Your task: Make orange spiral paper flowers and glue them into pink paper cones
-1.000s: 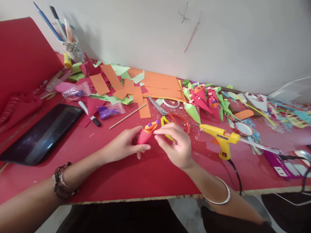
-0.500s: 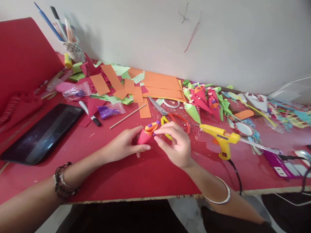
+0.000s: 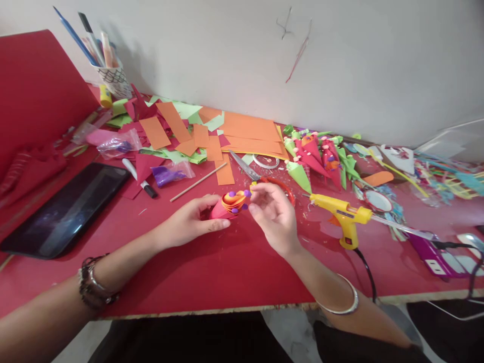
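My left hand [image 3: 194, 222] is closed around a small pink paper cone flower [image 3: 217, 209] with rolled orange paper inside and several purple balls on its rim. The cone lies tilted, its opening toward the right. Just right of that rim, my right hand [image 3: 275, 217] has its thumb and fingers apart, with nothing visible between them. Behind the right fingers lie scissors [image 3: 245, 167] with red-orange handles, partly hidden by the hand. A thin wooden stick [image 3: 198, 181] lies beyond my left hand.
A yellow glue gun [image 3: 342, 214] lies at right, its black cord running off the table edge. Finished paper cones [image 3: 312, 154] are piled behind it. Orange paper pieces [image 3: 249, 126], a marker [image 3: 139, 177], a purple packet [image 3: 172, 173], a phone [image 3: 68, 206] and a pen cup [image 3: 115, 80] are leftward.
My right fingers have opened and drawn back slightly from the flower's rim. A purple ball now shows on the near side of the rim, where the fingers were. My left hand has turned the flower slightly.
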Available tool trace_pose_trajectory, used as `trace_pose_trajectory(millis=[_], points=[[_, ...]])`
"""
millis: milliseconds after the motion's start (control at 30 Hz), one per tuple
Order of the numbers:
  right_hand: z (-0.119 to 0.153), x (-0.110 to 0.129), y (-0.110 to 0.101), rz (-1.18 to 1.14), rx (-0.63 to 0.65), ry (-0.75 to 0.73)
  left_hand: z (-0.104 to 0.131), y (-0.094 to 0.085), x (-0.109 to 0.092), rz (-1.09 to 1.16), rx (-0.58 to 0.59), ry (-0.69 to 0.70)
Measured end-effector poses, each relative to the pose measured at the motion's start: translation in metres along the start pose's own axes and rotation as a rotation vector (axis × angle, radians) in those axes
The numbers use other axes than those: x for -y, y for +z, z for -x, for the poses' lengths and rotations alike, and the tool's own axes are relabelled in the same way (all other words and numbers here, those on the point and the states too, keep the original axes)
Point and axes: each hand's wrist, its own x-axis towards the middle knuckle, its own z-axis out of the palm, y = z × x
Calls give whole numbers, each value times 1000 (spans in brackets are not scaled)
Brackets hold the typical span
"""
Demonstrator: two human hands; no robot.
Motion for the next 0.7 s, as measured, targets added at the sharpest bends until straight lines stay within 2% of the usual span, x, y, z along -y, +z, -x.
trace_pose_trajectory(millis=[167, 267, 500, 700], points=[[2, 2, 1, -18, 209, 56, 0, 0, 1, 25, 0, 72], [4, 5, 4, -10, 264, 24, -1, 3, 4, 42, -22, 134], [5, 8, 3, -13, 111, -96, 1, 6, 5, -165, -83, 186], [4, 10, 2, 40, 102, -145, 1, 8, 3, -314, -106, 326]])
